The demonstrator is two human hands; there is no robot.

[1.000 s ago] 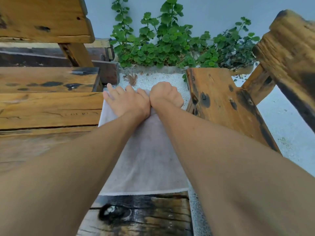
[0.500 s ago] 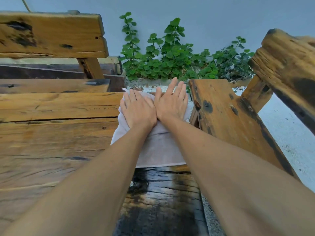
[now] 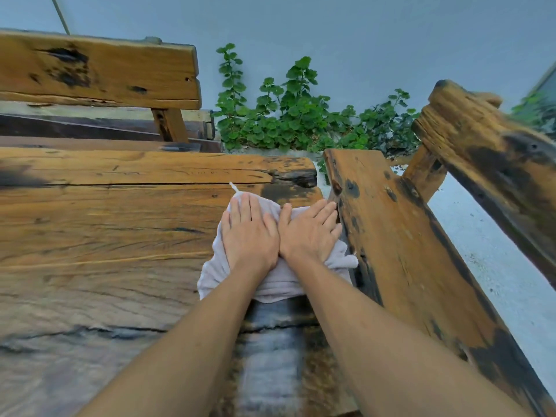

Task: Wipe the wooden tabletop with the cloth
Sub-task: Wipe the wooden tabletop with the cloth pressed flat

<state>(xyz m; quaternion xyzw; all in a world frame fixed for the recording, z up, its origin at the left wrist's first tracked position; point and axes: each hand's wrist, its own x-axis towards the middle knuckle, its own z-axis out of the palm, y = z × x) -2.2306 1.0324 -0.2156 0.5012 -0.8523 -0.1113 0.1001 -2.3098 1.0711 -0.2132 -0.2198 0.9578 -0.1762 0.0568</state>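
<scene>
- Pressing flat, the left hand (image 3: 249, 236) and the right hand (image 3: 310, 233) lie side by side on the cloth (image 3: 279, 281); neither grip closes, fingers straight and spread on the fabric.
- Bunched beneath both palms, the cloth sits at the right edge of the tabletop (image 3: 105, 236), short of the far end, with folds trailing toward the near side.
- Right fingertips (image 3: 329, 206) almost touch the bench seat (image 3: 391, 236) just beside that edge, so the right hand is nearer the rim.
- Near of the cloth runs a dark, wet-looking strip; the broad planks to the left look dry, so my guess is the next sweep goes leftward.
- Planks run left to right, across the forearms.
- A bench back (image 3: 99, 73) stands far left; green plants (image 3: 288, 115) grow against the far wall, their container barely visible.
</scene>
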